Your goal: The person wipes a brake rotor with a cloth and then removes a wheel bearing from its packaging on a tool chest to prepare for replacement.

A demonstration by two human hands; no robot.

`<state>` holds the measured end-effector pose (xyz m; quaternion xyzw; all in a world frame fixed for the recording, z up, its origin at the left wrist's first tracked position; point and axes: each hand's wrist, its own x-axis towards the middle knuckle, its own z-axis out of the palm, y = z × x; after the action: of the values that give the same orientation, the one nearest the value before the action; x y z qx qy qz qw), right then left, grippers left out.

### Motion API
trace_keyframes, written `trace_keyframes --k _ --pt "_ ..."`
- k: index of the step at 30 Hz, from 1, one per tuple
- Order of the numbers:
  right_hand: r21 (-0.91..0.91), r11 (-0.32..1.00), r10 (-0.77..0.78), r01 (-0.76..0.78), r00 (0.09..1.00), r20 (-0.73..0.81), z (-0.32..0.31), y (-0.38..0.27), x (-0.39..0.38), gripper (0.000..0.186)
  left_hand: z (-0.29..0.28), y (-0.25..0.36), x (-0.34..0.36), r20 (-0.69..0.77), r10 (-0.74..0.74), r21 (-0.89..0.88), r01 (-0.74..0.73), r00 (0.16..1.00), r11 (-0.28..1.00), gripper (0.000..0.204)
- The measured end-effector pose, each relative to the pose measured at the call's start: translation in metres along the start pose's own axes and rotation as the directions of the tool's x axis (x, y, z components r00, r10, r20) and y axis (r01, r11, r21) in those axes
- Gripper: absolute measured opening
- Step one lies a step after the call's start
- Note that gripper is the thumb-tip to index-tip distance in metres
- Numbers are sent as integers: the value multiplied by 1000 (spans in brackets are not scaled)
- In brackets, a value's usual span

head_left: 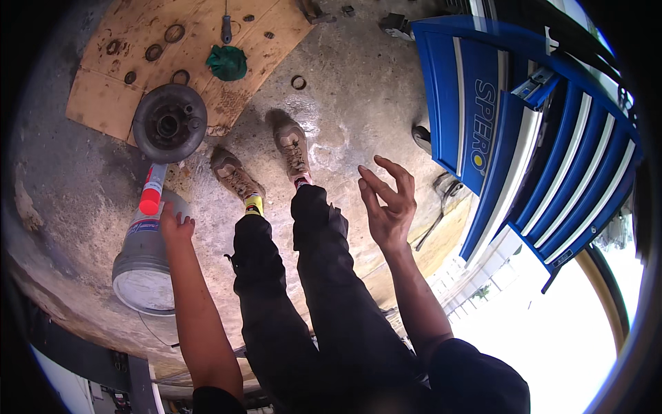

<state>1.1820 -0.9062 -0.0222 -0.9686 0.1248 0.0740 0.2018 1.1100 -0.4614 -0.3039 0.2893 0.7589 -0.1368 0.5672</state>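
Note:
My left hand (178, 224) hangs beside a grey bucket (141, 241), its fingers loosely bent and apart, with nothing visible in them. Just past it is a cylindrical can with a red cap (149, 201). Beyond the can is a dark, round metal part (169, 123) with a ringed hub in its middle. My right hand (389, 203) is raised to the right of my legs, fingers spread and slightly curled, holding nothing. The nearest thing on that side is a blue tool cabinet (448, 103) with one drawer (514, 162) pulled out.
On the far left, stained cardboard (103, 83) carries several rings, a green cloth (226, 63) and a screwdriver-like tool (226, 29). A loose ring (298, 83) lies on the concrete floor beyond my shoes (293, 148). A dark cable (441, 200) lies by the cabinet.

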Motion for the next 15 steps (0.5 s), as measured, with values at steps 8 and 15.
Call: trace_keyframes --k 8,15 --pt "155 987 -34 45 996 -77 -79 25 -43 46 9 -7 -36 280 216 278 -294 935 914 60" --pt "-274 956 -65 -101 840 -538 -182 108 -90 49 90 -66 -137 461 355 475 -564 813 675 56"
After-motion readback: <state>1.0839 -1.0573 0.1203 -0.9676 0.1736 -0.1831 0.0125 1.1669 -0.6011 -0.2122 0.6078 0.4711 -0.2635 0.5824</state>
